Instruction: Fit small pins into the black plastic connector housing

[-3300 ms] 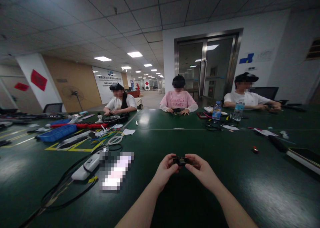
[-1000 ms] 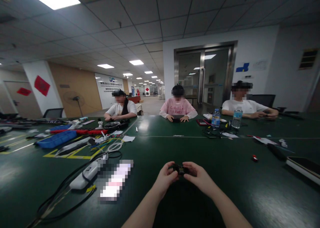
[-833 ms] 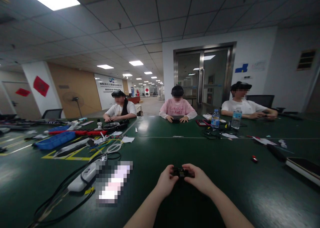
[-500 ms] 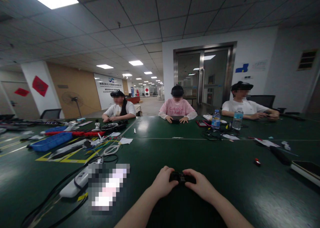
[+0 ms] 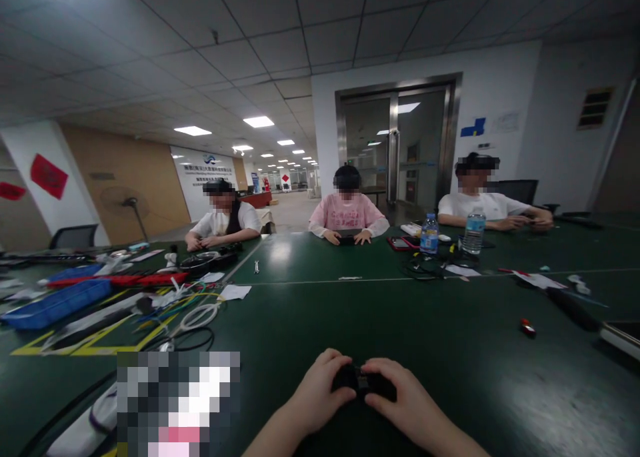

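Both of my hands are closed around a small, oblong black object [image 5: 361, 381] with a lighter detail at its middle; its exact kind is too dark to make out. My left hand [image 5: 321, 391] grips its left end, thumb on the near side and fingers over the far side. On the right end, my right hand [image 5: 404, 398] has the same kind of hold. The object is just above or on the dark green table [image 5: 450, 350]; I cannot tell which. Its ends are partly hidden by my fingers.
To the left lie a pixelated bright screen [image 5: 193, 397], a white power strip [image 5: 83, 423], coiled white cable [image 5: 199, 317] and a blue tray [image 5: 57, 303]. A small red-and-black item [image 5: 527, 328] lies at right. Water bottles [image 5: 474, 231] stand farther back. Three people sit across the table.
The view has turned slightly right and tilted, so things at left have slid left and down. My hands sit slightly lower in the picture, still on the black object.
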`<action>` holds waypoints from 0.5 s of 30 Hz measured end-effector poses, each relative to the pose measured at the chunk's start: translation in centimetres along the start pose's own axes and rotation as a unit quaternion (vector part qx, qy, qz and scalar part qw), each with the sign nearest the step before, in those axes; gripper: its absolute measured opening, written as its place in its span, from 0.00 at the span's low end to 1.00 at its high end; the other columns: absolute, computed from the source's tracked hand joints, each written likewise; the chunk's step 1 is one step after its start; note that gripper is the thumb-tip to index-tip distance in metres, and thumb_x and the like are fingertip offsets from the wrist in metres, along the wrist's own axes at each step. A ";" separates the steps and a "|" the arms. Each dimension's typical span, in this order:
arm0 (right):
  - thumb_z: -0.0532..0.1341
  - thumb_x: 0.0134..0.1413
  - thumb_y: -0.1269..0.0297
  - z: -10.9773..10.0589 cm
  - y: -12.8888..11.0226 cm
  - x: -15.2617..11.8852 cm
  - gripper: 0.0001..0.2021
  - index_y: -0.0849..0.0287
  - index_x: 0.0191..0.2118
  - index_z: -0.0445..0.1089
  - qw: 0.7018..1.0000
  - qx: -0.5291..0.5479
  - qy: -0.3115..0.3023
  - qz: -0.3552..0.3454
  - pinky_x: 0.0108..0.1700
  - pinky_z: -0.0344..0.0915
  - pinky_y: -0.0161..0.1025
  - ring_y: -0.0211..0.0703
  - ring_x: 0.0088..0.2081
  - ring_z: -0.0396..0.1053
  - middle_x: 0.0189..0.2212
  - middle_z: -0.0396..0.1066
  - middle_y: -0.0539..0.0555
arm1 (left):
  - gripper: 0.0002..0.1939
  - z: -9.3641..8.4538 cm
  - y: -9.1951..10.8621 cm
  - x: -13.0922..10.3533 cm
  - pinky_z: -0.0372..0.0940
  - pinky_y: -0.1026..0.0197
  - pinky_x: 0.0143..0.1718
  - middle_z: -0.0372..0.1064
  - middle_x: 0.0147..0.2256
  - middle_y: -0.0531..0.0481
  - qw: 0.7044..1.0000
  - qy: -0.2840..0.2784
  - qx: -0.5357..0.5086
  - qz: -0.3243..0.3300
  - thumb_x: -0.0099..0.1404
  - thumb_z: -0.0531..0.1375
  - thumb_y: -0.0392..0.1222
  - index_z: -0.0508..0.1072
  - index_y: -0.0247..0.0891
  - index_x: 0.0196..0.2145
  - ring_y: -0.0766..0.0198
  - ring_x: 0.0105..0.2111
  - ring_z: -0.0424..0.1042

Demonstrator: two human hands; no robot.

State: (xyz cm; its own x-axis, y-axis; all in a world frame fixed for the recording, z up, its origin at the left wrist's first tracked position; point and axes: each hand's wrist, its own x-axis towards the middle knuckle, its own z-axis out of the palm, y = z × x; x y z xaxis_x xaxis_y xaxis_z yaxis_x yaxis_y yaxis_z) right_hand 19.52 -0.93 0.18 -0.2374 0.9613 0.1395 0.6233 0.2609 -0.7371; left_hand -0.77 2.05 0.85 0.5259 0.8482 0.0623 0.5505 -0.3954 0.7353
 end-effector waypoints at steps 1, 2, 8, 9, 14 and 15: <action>0.63 0.44 0.64 0.1 0.0 0.0 0.17 0.50 0.44 0.70 1.000 -0.007 0.000 0.000 0.53 0.58 0.44 0.49 0.50 0.65 0.47 0.70 0.52 | 0.25 0.0 -0.1 0.0 0.56 0.59 0.52 0.61 0.48 0.47 1.000 -0.002 -0.002 0.000 0.54 0.60 0.38 0.66 0.41 0.51 0.58 0.48 0.61; 0.63 0.45 0.63 0.1 -0.1 0.0 0.17 0.49 0.44 0.70 1.000 -0.012 0.000 0.004 0.53 0.58 0.44 0.49 0.50 0.65 0.47 0.69 0.51 | 0.26 0.0 -0.1 0.0 0.55 0.59 0.53 0.60 0.49 0.47 1.000 -0.002 -0.004 0.002 0.54 0.60 0.38 0.65 0.40 0.52 0.58 0.49 0.61; 0.62 0.46 0.63 -0.2 -0.8 0.0 0.12 0.48 0.41 0.72 1.000 -0.017 -0.012 0.015 0.52 0.57 0.45 0.49 0.49 0.65 0.46 0.70 0.50 | 0.27 0.0 -0.2 0.0 0.56 0.58 0.52 0.60 0.49 0.47 1.000 -0.001 -0.014 0.001 0.53 0.61 0.38 0.64 0.41 0.51 0.57 0.48 0.61; 0.62 0.46 0.64 -0.2 -0.8 0.0 0.12 0.47 0.40 0.72 1.000 -0.013 -0.013 0.015 0.52 0.57 0.45 0.49 0.49 0.65 0.45 0.70 0.50 | 0.25 0.0 -0.2 0.0 0.56 0.58 0.52 0.60 0.49 0.47 1.000 -0.002 -0.014 0.000 0.53 0.60 0.38 0.65 0.41 0.51 0.57 0.48 0.61; 0.62 0.47 0.63 -0.3 -0.8 0.1 0.11 0.47 0.39 0.73 1.000 -0.003 -0.010 0.017 0.52 0.58 0.46 0.50 0.48 0.65 0.45 0.71 0.51 | 0.22 -0.1 -0.1 0.1 0.57 0.57 0.51 0.61 0.48 0.47 1.000 0.002 -0.001 0.009 0.55 0.60 0.40 0.66 0.42 0.49 0.57 0.47 0.62; 0.62 0.46 0.63 -0.3 -0.8 0.1 0.11 0.48 0.39 0.73 1.000 -0.003 -0.010 0.018 0.52 0.58 0.46 0.49 0.48 0.65 0.45 0.70 0.51 | 0.23 -0.1 -0.1 0.0 0.57 0.57 0.51 0.61 0.48 0.47 1.000 0.002 0.001 0.011 0.55 0.60 0.40 0.66 0.41 0.49 0.57 0.47 0.62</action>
State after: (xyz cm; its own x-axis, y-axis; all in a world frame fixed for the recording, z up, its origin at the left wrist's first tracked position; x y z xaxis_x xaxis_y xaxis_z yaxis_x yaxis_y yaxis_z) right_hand 19.19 -1.00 0.96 -0.2300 0.9681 0.0995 0.6358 0.2269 -0.7377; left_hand -0.85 2.16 0.85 0.5355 0.8405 0.0822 0.5402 -0.4157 0.7317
